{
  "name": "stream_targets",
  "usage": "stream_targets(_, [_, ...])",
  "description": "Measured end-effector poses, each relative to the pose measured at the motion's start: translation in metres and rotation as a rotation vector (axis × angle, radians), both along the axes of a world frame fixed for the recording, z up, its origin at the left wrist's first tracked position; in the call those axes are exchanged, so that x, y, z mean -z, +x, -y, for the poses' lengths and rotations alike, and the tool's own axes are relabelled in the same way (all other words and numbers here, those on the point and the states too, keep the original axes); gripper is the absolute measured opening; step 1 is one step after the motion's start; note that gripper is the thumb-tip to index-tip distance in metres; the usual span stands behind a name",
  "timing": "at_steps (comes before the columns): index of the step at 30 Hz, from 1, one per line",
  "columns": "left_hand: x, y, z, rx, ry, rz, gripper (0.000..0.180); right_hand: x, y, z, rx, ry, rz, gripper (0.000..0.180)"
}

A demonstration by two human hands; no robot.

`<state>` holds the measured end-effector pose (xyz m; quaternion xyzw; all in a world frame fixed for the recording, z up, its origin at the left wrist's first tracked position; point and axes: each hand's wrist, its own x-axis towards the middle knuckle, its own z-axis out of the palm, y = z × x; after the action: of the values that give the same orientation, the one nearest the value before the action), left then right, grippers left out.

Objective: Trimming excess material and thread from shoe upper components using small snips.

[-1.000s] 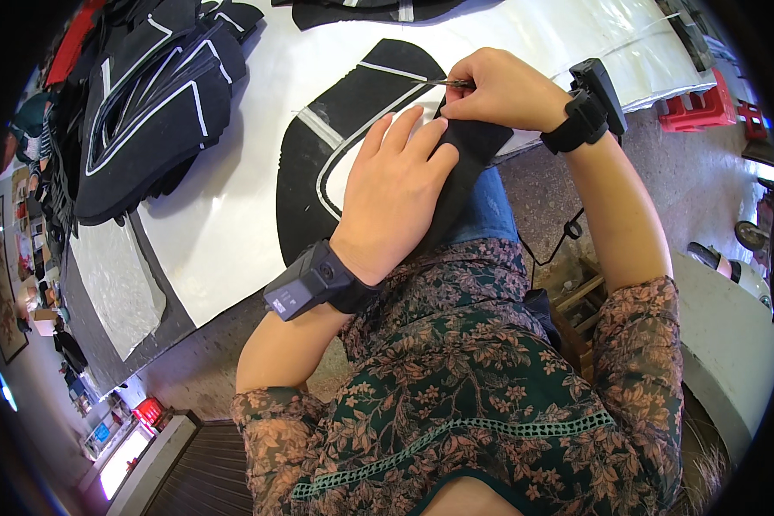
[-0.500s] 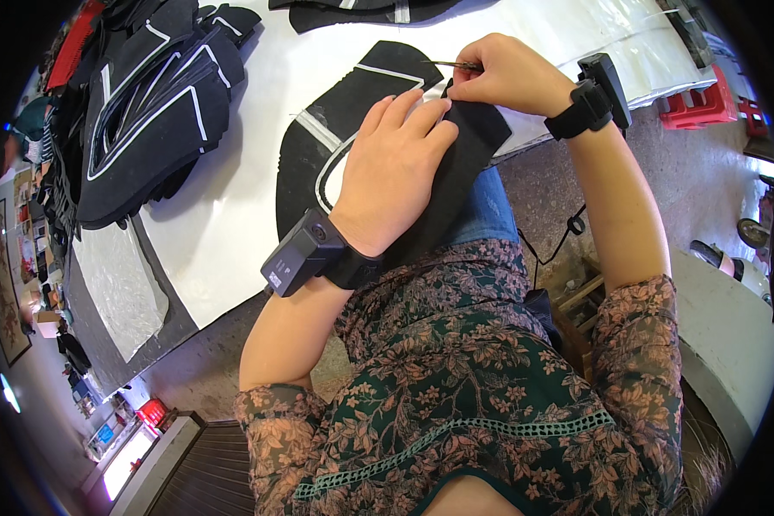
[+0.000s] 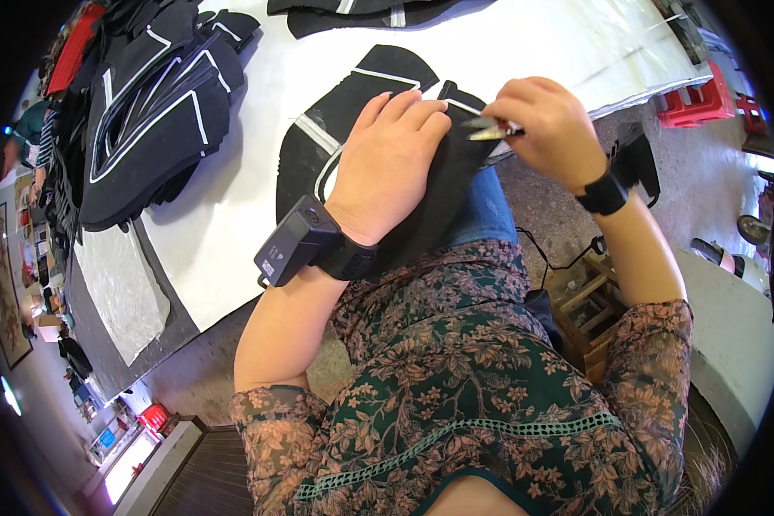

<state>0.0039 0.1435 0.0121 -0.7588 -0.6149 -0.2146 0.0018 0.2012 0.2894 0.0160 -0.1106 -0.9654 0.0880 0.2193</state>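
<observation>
Worktop edge: the white-covered worktop [image 3: 241, 206] ends beside the right hand [image 3: 546, 125] and below the left hand [image 3: 385, 168]; a red plastic stool [image 3: 697, 99] stands beyond, to the right hand's right.
Room to move: smooth white surface stretches ahead of both hands, and runs left of the left hand as far as a stack of black pieces [image 3: 159, 159].
Black panel: directly under the left hand, spreading ahead of and left of it; its near part reaches over the worktop edge toward the jeans [image 3: 480, 206].
Left hand: laid flat on the black panel [image 3: 299, 185], fingers extended.
Right hand: fingers curled around small snips [image 3: 493, 133], blades pointing left over the panel; whether they touch it, I cannot tell.
Panel make: matte, foam-like sheet, curved outline, pale stripes.
Snips make: slim pointed metal blades, slightly blurred.
</observation>
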Motion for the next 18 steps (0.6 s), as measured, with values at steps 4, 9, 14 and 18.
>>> stream_targets(4, [-0.001, -0.002, -0.002, 0.023, -0.01, 0.022, 0.022, -0.002, 0.001, 0.025, -0.001, 0.029, 0.064, 0.018])
stream_targets(9, [0.005, 0.0, -0.002, 0.047, -0.017, -0.049, 0.039, -0.011, 0.011, 0.032, 0.018, 0.137, 0.173, 0.024])
stream_targets(14, [0.001, 0.016, 0.007, -0.011, -0.022, -0.046, 0.05, -0.012, 0.027, 0.037, 0.218, -0.207, 0.069, 0.023])
stream_targets(18, [0.0, 0.021, 0.007, -0.02, -0.005, -0.004, 0.056, -0.008, 0.034, 0.042, 0.306, -0.416, 0.031, 0.029])
